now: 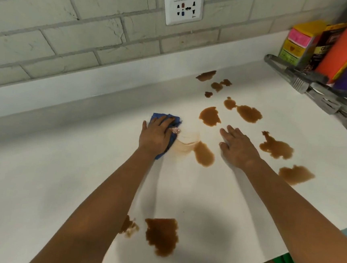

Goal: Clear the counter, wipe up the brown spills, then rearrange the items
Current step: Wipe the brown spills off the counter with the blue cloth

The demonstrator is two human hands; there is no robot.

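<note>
- Head view: we look down at a white counter (38, 182) with a grey brick wall behind it, and we judge the wiping step to be in hand, with the middle of the counter already cleared of items.
- Our left hand (155, 135) lies flat on a blue cloth (174, 120), fingers straight and close together, pressing it onto the counter near the back edge.
- Just right of the cloth, a pale brown smear (185, 144) trails into a darker puddle (204, 155), which suggests a patch only half wiped.
- Our right hand (237, 146) rests palm down on bare counter between puddles, fingers loosely spread, holding nothing; it seems to steady us.
- Both forearms reach forward from the bottom of the picture, nearly straight.
- Many brown spills (247, 113) remain to the right and far right, and a large one (161, 235) sits near us between our arms.
- Next, we judge, the cloth should sweep right through the smear and the puddle beside it.
- Packages and a metal rack (311, 80) stand at the far right edge.
</note>
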